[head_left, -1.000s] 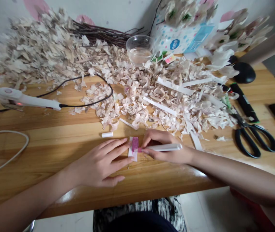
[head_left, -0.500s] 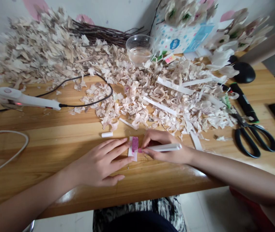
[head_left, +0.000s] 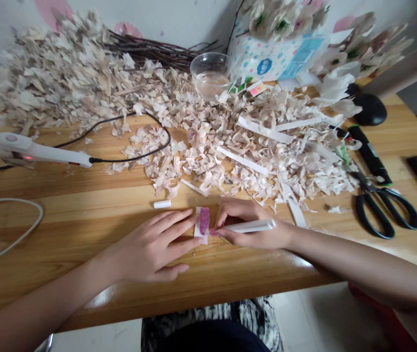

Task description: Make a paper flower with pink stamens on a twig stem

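My left hand (head_left: 153,249) lies flat on the wooden table with its fingers apart, the fingertips touching a small white paper strip (head_left: 200,234). A pink-purple patch (head_left: 204,220) sits on that strip. My right hand (head_left: 247,225) grips a slim white stick (head_left: 252,226) between thumb and fingers, right next to the strip. Its fingertips partly hide the stick's left end. A short white tube (head_left: 162,204) lies just beyond my left fingertips.
A large pile of pale shredded flakes (head_left: 238,156) with white strips covers the table's far half. A glass bowl (head_left: 210,82), a corded white heating tool (head_left: 39,156), black-handled scissors (head_left: 386,212) and a white cable (head_left: 6,230) stand around it. The table's near edge (head_left: 194,313) is close to me.
The white stick has shifted slightly within my right hand, and its left end is now more hidden. The pink patch looks narrower. My left hand has barely moved.
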Motion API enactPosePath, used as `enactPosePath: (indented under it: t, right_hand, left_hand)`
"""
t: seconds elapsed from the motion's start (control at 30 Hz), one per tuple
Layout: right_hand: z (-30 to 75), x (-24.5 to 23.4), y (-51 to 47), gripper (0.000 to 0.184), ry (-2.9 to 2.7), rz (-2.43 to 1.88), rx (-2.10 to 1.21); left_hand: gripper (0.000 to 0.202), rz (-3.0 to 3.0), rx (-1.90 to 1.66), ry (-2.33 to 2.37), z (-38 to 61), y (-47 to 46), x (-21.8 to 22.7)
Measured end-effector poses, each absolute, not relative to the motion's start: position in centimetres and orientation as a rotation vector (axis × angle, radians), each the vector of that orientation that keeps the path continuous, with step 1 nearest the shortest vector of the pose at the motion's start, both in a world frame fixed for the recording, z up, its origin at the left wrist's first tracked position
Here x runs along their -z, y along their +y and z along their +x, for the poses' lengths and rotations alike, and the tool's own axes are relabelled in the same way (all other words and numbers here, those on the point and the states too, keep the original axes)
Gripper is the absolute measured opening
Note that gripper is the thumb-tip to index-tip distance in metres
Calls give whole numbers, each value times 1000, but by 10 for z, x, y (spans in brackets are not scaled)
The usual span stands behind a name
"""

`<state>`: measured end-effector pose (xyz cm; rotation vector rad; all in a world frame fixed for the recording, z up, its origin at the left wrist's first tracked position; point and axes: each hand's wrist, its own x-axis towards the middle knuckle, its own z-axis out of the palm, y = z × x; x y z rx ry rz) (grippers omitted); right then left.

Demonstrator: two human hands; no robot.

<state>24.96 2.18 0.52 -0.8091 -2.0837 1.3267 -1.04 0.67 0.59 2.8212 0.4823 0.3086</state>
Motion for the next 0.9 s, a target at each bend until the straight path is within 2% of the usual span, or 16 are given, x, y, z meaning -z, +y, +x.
enactPosePath:
  t: [0.9]
  right_hand:
    - [251, -2, 21, 8, -2060, -790, -1323]
  left_hand:
    - [38, 2822, -318, 469, -10, 7, -5]
